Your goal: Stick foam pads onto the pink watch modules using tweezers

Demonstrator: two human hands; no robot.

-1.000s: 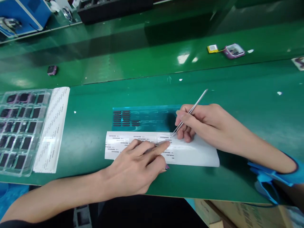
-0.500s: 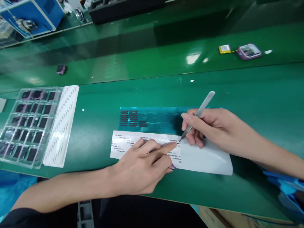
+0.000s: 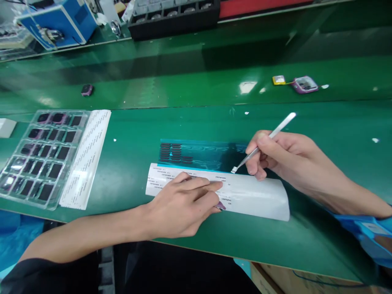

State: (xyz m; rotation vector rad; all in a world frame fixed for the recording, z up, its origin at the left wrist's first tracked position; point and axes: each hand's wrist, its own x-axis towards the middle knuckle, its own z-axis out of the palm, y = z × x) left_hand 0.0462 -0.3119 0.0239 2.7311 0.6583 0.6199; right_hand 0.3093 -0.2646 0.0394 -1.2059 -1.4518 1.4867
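My right hand (image 3: 275,153) pinches a pair of metal tweezers (image 3: 283,123). Their tips grip a small white adhesive piece (image 3: 234,170) above the upper edge of the printed white backing sheet (image 3: 257,196). My left hand (image 3: 183,204) rests on that sheet with its index finger stretched to the right. Part of a small purple watch case (image 3: 221,206) pokes out from under its curled fingers; the rest is hidden. Behind the sheet lies a blue film (image 3: 208,153) with several dark strips (image 3: 171,152) at its left end.
At left stands a clear compartment tray (image 3: 56,200) of purple watch cases and dark screens, beside another printed sheet (image 3: 87,159). A purple watch case (image 3: 87,90) and an opened one (image 3: 305,84) wired to a yellow battery (image 3: 278,80) lie farther back. A black bin (image 3: 171,24) stands behind.
My right hand has lifted the tweezers up from the sheet, now with a white piece in their tips. The sheet's right part bulges upward. My left hand stays on the sheet.
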